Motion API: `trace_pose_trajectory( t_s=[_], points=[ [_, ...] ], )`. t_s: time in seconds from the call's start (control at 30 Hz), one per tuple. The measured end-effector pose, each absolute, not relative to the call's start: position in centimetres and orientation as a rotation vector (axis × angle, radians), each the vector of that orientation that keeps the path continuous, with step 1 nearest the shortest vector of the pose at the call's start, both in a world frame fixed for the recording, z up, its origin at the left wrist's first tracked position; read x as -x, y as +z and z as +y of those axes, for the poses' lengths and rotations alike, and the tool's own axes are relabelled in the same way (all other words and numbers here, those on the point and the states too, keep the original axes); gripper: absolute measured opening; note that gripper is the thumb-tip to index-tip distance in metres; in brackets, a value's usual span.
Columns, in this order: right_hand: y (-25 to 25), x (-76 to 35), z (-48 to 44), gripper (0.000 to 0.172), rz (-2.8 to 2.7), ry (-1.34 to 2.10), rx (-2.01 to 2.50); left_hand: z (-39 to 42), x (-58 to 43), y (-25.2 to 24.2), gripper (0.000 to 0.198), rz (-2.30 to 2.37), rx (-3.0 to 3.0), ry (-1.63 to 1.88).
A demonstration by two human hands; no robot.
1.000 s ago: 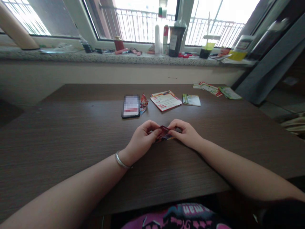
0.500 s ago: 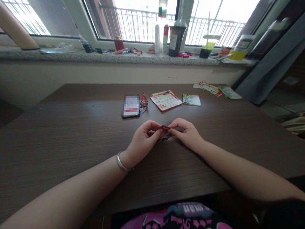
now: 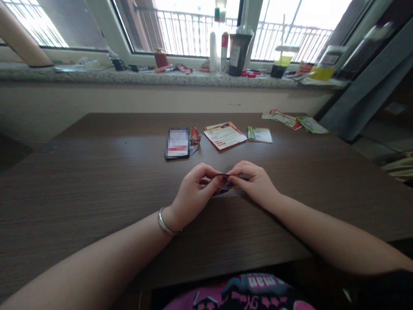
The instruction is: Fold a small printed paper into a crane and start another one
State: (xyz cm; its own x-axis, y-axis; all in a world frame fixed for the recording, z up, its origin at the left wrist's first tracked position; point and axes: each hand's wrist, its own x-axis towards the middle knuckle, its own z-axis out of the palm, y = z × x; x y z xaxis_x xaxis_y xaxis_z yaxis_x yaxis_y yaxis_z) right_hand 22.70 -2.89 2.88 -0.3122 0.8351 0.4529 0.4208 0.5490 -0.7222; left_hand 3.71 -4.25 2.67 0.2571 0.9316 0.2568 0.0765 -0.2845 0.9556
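Note:
Between both hands, just above the table (image 3: 129, 185), is a small dark red and multicoloured piece of paper (image 3: 226, 186), partly hidden by the fingers. My left hand (image 3: 196, 189), with a silver bangle at its wrist, pinches its left side between thumb and fingers. On the right side, my right hand (image 3: 254, 183) pinches it the same way. The two sets of fingertips are close together at its top edge. Beyond my left hand lie a dark-edged device with a blurred screen (image 3: 177, 143) and, against its right side, a crumpled red and blue wrapper (image 3: 195, 140).
White sheets with red edges (image 3: 225, 135) lie beyond the hands, with a green and white packet (image 3: 260, 134) beside them. More leaflets (image 3: 285, 119) rest at the back right. Bottles, cups and pens stand or lie on the granite sill (image 3: 187, 79) behind the table.
The paper's top edge has tilted, so its red face shows less between the fingertips. My right hand has shifted very slightly; both hands still grip the paper.

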Motion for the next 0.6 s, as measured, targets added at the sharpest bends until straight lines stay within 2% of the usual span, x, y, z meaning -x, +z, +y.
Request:
trace_pose_trajectory(
  t_s=[0.6],
  points=[
    [3.0,-22.73,-3.03,0.007,-1.981,0.508,1.034,-4.24,-3.84,2.95,0.021,0.917,-1.559,1.216]
  ],
)
